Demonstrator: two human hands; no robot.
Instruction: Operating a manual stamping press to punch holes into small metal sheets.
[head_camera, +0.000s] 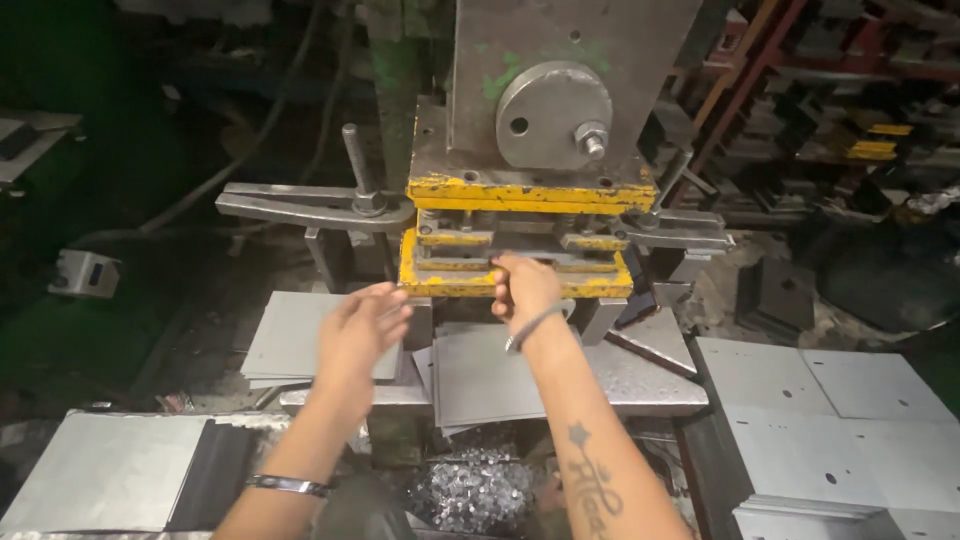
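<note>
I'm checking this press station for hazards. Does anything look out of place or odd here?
Yes. The right hand reaches into the opening of the yellow-painted press die, fingers at the tooling. Small shiny metal punchings lie heaped under the bench, and the grey sheet-metal blanks sit in an uneven, fanned stack. The left hand hovers open.

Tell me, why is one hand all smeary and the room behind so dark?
In the head view, the left hand is smeared by motion blur, while the right hand at the yellow press die looks sharper. Light falls on the grey metal sheets; the background shelves sink into shadow, and the edges bend slightly.
</note>
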